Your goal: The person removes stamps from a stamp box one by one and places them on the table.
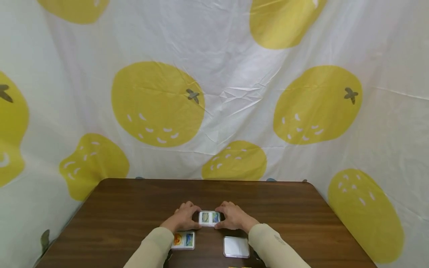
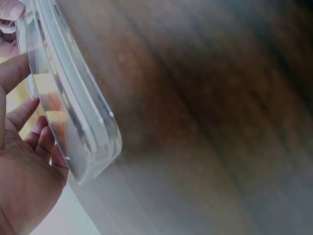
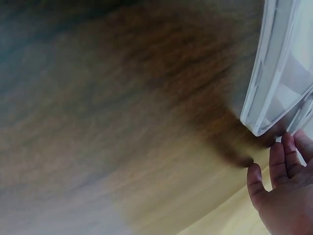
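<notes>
In the head view, a flat clear-edged case (image 1: 210, 218) with two small pictures on white lies between both hands. My left hand (image 1: 184, 217) holds its left end, thumb at the near corner and fingers at the far one. The right hand (image 1: 233, 217) grips the right end the same way. Curved fingers of the left hand (image 2: 30, 171) show behind a clear case in the left wrist view. At the right edge of the right wrist view, fingertips of the right hand (image 3: 286, 196) meet a thin clear edge (image 3: 302, 113).
A second clear case (image 1: 185, 240) with an orange and a blue-green picture lies by the left forearm. Another case with a plain white face (image 1: 236, 246) lies by the right sleeve. Brown wooden table (image 1: 151, 193) beneath; a fruit-print cloth (image 1: 234, 111) hangs behind.
</notes>
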`<state>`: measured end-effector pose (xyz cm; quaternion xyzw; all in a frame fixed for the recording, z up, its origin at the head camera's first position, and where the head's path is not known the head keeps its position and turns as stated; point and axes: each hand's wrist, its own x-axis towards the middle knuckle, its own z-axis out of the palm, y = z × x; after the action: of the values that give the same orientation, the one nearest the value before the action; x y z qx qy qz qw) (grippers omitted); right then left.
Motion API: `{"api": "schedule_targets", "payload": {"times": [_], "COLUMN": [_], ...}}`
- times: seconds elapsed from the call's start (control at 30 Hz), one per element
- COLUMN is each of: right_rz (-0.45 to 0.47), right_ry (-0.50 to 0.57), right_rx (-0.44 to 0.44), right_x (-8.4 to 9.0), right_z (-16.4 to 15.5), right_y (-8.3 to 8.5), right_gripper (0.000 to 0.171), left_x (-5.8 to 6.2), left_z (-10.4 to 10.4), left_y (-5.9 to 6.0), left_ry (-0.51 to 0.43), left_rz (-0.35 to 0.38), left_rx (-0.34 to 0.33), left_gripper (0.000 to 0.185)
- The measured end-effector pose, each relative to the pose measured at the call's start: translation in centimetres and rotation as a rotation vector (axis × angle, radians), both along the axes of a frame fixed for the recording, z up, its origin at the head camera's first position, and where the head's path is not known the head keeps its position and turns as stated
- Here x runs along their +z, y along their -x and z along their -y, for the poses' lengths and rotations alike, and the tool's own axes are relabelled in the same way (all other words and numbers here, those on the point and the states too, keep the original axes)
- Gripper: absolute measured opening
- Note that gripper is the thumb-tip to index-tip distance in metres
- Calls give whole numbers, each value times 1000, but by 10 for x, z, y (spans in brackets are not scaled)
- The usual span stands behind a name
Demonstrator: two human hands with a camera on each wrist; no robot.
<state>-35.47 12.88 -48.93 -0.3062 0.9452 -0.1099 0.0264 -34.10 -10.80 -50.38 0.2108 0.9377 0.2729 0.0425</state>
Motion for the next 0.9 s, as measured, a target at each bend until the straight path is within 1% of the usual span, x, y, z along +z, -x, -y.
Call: {"api": "schedule_targets", "payload": {"times": [0.4, 0.63, 0.9], "right_rz": [36, 59, 67], "right_ry": [46, 69, 75], "right_rx": [-16, -43, -26], "right_x": [-4, -5, -5], "right_z": [-1, -1, -1], "right_y": [4, 7, 7], "right_gripper": [56, 56, 56], "left_x": [-2, 2, 0], "left_z": [-1, -2, 0], "left_y": [3, 2, 2], "left_ry": [-19, -24, -11], "left_rz": [1, 29, 40], "left_rx": [18, 29, 34], "left_gripper": [51, 49, 50]}}
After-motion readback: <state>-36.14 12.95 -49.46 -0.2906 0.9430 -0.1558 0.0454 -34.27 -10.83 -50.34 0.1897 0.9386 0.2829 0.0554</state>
